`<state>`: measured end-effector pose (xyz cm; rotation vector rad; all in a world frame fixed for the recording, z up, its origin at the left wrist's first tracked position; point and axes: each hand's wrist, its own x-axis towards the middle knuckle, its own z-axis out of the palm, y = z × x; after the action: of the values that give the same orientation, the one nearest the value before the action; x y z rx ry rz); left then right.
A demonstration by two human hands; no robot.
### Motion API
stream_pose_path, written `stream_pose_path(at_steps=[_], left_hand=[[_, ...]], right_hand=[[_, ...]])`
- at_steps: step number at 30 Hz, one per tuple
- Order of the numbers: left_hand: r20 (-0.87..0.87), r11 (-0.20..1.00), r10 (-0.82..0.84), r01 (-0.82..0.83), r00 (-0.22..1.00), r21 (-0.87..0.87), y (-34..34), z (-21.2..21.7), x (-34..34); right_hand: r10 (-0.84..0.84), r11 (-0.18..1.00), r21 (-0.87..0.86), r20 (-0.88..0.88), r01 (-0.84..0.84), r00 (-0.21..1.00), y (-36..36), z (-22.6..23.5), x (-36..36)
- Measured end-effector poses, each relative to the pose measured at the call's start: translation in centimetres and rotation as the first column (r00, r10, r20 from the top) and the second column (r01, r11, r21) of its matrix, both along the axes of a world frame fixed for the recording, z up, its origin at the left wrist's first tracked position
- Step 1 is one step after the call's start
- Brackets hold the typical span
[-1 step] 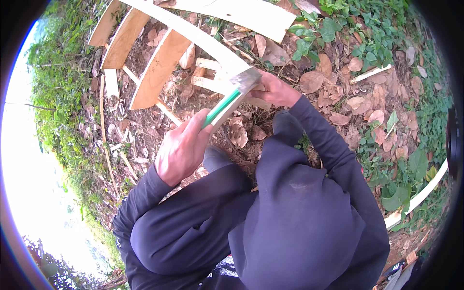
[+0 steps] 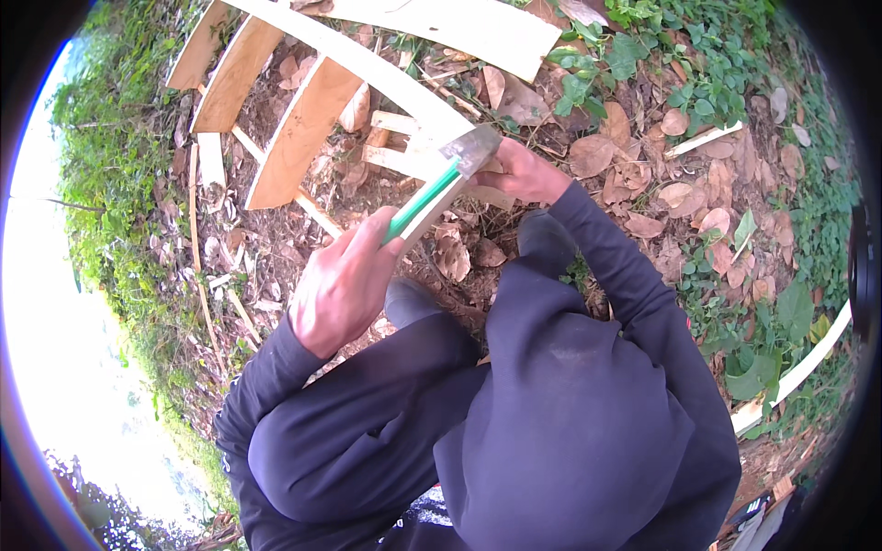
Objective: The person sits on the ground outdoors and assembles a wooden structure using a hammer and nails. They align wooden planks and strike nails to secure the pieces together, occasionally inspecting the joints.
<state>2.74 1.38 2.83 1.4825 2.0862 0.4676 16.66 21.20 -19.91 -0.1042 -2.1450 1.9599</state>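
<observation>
My left hand [image 2: 340,280] is closed around the green and pale handle of a hammer [image 2: 430,200]. The hammer's grey metal head lies over the near end of a long pale wooden board [image 2: 395,78]. Just right of that head, my right hand [image 2: 528,174] is closed at the board's end, its fingertips partly hidden by the metal. Three shorter plywood pieces, the closest being a curved-edged panel [image 2: 308,133], stand along the board's left side, with a thin wooden stick [image 2: 317,213] along their lower ends.
A wide pale plank [image 2: 459,28] lies at the far side. Small wood blocks [image 2: 395,124] sit by the board. Dry leaves [image 2: 593,156] and green plants [image 2: 698,73] cover the ground around my bent knees. A pale curved strip [image 2: 808,363] lies at the right.
The hammer head has shifted very slightly to the right on the board's end, and my left hand has moved a little left. My right hand stays in place.
</observation>
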Motion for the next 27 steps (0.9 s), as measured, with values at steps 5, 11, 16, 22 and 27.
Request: stream_pose_path(at_steps=[5, 11, 16, 22, 27], left_hand=[[0.000, 0.973, -0.011, 0.010, 1.000, 0.230, -0.6, -0.3, 0.3], [0.002, 0.973, 0.008, -0.008, 1.000, 0.231, -0.2, 0.1, 0.0], [0.037, 0.997, 0.012, -0.014, 0.999, 0.080, -0.6, -2.1, -0.1], [-0.007, 0.929, 0.058, -0.051, 0.998, 0.366, -0.3, 0.3, -0.1], [-0.003, 0.999, -0.053, 0.053, 0.999, -0.008, -0.1, 0.3, -0.1]], right_hand=[[0.015, 0.998, -0.062, 0.048, -0.012, 0.999, 0.3, 0.6, 0.1], [0.014, 0.990, -0.140, 0.019, -0.011, 1.000, -0.2, 1.1, 0.2], [0.014, 0.993, -0.115, 0.090, -0.004, 0.996, 0.2, 0.5, 0.0], [0.002, 0.993, -0.118, 0.032, 0.002, 0.999, 0.5, 0.0, -0.3], [-0.021, 1.000, -0.009, -0.032, 0.021, 0.999, 0.2, 1.3, -0.2]])
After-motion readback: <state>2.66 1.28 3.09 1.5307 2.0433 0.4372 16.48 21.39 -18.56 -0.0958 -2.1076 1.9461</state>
